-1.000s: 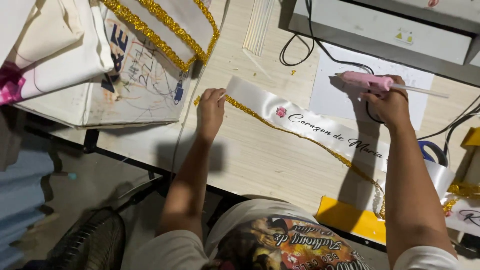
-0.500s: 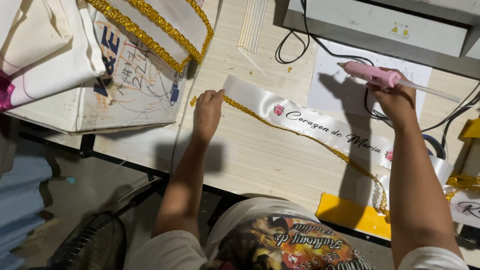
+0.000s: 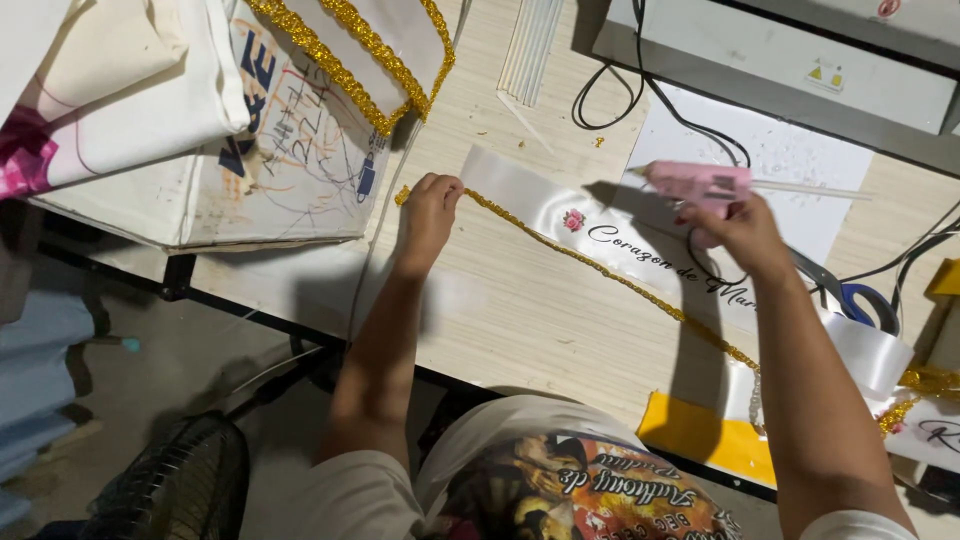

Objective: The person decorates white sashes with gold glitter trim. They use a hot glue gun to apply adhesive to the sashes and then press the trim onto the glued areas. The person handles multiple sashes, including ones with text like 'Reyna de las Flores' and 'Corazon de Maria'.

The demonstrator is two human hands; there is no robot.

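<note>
I see the left hand point(image 3: 428, 208) pinching the gold trim point(image 3: 600, 270) at the end of the white sash point(image 3: 540, 200), flat on the table point(image 3: 520, 320). Right hand point(image 3: 745, 232) is closed around the pink glue gun point(image 3: 700, 183), above the sash.

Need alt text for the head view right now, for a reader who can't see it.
Seen from above, the left hand pins the end of a gold glitter trim along a white satin sash on a wooden table, while the right hand holds a pink glue gun above it.
</note>
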